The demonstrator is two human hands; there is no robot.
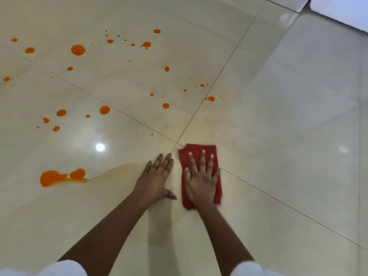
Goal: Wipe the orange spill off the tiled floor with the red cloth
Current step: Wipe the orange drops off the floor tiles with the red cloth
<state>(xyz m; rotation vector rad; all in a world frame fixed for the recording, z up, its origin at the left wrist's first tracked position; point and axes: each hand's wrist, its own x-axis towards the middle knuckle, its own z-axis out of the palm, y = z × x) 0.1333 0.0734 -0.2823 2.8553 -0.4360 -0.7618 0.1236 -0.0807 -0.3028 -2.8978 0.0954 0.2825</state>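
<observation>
A folded red cloth (199,151) lies flat on the glossy cream tiled floor (278,136). My right hand (201,176) presses on it with straight, spread fingers. Just to its left, my left hand (157,176) rests flat on the bare tile, fingers straight. An orange puddle (53,177) sits to the left of my left hand, with a pale smeared streak (119,169) running from it toward that hand. Several orange drops (78,50) are scattered over the tiles farther away and to the left.
A white wall base or panel (342,8) crosses the far right corner. A ceiling light reflects as a bright spot (100,147) on the tile. Dark grout lines (219,76) cross near the cloth. The tiles to the right carry no orange.
</observation>
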